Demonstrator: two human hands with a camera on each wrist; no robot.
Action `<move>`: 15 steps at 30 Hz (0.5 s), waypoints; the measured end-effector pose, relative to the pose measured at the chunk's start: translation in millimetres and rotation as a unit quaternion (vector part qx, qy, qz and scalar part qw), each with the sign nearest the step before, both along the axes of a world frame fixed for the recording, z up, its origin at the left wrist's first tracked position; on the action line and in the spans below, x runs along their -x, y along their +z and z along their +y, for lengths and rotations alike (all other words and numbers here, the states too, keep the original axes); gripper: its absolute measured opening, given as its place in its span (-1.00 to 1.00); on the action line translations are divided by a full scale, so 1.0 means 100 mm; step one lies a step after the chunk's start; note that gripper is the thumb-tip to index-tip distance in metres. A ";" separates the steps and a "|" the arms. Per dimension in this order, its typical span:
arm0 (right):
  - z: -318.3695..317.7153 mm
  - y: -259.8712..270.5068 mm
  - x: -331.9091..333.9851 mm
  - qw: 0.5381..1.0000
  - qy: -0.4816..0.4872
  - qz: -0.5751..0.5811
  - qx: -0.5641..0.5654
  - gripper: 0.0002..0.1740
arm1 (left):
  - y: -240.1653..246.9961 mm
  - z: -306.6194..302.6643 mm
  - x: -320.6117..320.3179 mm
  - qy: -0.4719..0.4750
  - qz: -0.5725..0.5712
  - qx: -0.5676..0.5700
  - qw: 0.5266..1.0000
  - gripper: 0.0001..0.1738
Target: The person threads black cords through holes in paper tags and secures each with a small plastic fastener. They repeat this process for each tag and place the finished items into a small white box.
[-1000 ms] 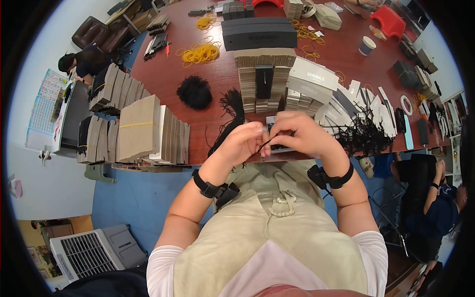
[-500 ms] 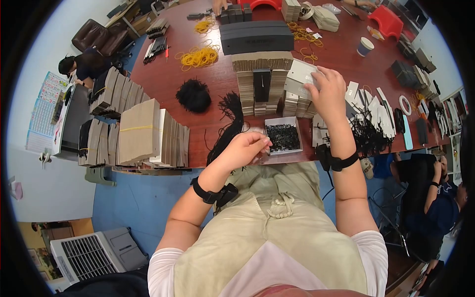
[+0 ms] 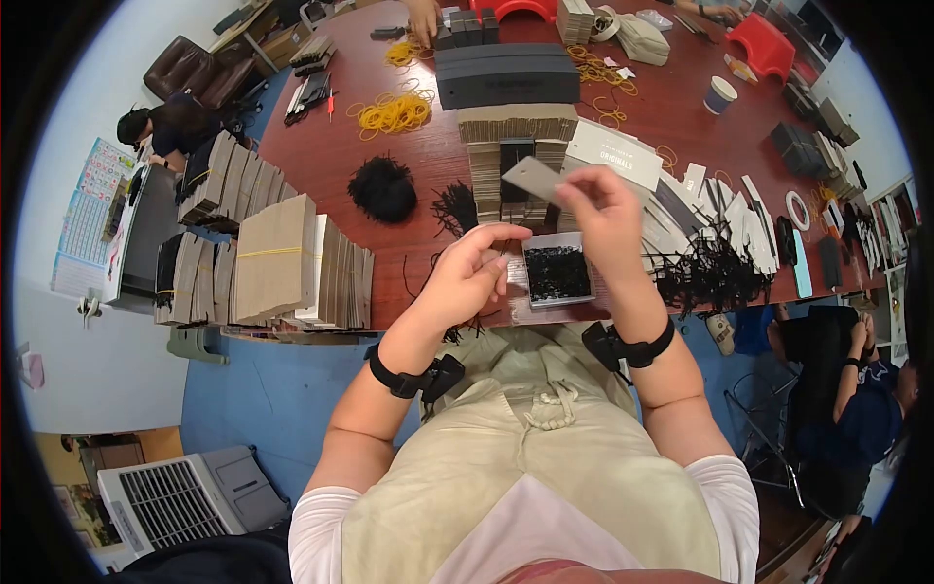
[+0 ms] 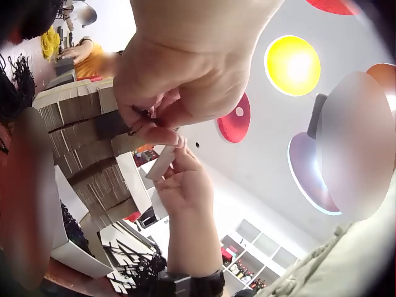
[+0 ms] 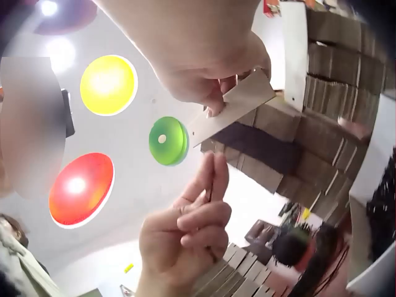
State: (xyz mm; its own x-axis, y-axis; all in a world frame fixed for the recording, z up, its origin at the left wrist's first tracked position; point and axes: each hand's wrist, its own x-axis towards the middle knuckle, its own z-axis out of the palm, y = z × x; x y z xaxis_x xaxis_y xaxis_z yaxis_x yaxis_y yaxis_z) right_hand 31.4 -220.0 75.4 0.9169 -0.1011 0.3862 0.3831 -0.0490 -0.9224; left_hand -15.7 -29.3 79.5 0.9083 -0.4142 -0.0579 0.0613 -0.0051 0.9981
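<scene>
My right hand (image 3: pixel 605 209) pinches a pale card tag (image 3: pixel 535 180) by one end, thumb against its face. In the right wrist view, small holes show near the ends of the tag (image 5: pixel 238 105). Lower and to the left, my left hand (image 3: pixel 472 273) pinches a thin black cord (image 5: pixel 211 185) between thumb and fingers; part of it is hidden in the palm. The tag and the cord are apart. Between the hands and the table edge stands a small white box (image 3: pixel 591 298) full of small black pieces. White tags printed "ORIGINALS" (image 3: pixel 615 156) lie behind my right hand.
Stacked brown card bundles (image 3: pixel 486 156) with a long dark box (image 3: pixel 506 76) on top rise ahead. More banded stacks (image 3: pixel 277 253) stand left. Black cords (image 3: pixel 715 268) lie right; a black cord bundle (image 3: pixel 381 190) and yellow rubber bands (image 3: pixel 394 115) lie left.
My right hand left the left hand, reached to the white tags, and came back holding one tag. My left hand stays near the box, raised slightly. Someone's hand appeared at the far side.
</scene>
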 end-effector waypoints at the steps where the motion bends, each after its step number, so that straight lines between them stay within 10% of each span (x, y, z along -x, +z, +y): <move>1: 0.03 -0.02 -0.01 1.000 0.006 0.015 0.001 -0.89 | 0.03 0.01 0.00 -0.004 -0.037 0.013 0.999 -0.61; 8: 0.14 -0.18 -0.04 0.998 0.037 0.026 0.045 -0.86 | 0.23 0.05 -0.13 -0.022 -0.174 0.054 0.983 -0.53; 15: 0.19 -0.19 -0.11 0.990 -0.046 -0.023 0.132 -0.70 | -0.02 0.06 -0.30 -0.023 -0.002 0.079 0.997 -0.56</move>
State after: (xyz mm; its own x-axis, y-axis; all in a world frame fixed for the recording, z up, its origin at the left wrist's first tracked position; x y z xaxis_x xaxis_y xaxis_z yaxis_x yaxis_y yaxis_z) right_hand 42.0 -201.0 56.4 0.8894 -0.0728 0.4513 0.4070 -0.3233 -0.8543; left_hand 14.2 -23.1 77.1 0.8878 -0.4599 0.0148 0.0609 0.1492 0.9869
